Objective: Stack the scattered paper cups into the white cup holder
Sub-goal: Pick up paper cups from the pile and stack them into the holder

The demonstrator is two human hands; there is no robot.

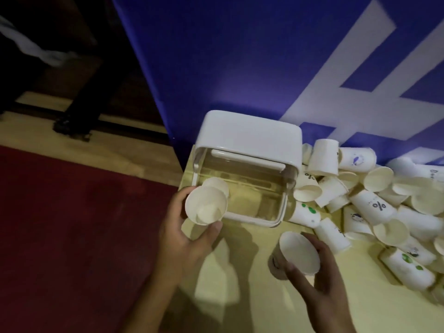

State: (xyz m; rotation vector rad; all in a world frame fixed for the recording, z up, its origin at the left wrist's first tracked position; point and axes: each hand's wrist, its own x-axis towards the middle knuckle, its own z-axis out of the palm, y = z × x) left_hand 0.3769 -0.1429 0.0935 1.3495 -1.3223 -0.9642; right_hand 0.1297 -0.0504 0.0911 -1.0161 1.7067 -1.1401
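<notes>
Head view shows the left hand [182, 234] gripping a paper cup [206, 205] right at the white cup holder [249, 133] by the left edge of the bench [252, 296], nearer than the right hand [319, 277], which grips a second cup [299, 253].

Between left hand [189, 239] and right hand [319, 280]: bare tabletop [240, 255], open lane up to cup holder [249, 138] mouth. In left hand's grip: cup [206, 205] filling mouth's left corner; rest of mouth open. Right of and beyond right hand: cup pile [384, 200], dense, against holder's right wall. Behind holder: blue banner [228, 56], no passage.
</notes>
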